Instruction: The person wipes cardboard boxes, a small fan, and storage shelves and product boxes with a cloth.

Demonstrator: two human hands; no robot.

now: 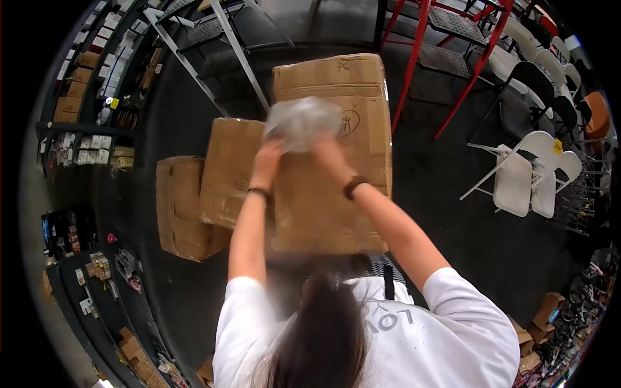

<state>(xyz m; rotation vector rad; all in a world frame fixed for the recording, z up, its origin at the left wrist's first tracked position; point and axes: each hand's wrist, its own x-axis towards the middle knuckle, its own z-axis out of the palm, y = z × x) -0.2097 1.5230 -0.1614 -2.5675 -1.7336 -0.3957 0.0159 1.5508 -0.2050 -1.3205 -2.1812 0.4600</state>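
A whitish, see-through plastic bag [301,121], smeared by motion, is above the top of a large cardboard box [330,213]. My left hand [266,158] grips its lower left edge. On the bag's right side is my right hand [328,154], blurred, with its fingers closed against the plastic. What the bag contains cannot be made out. The big box has tape along its far end and a circled handwritten mark on top.
Left of the large box stand a taped carton [229,171] and a smaller cardboard box [181,207]. A grey stepladder [226,39] and a red stepladder [420,64] are beyond. White folding chairs [514,184] stand at right, stocked shelves [84,127] at left.
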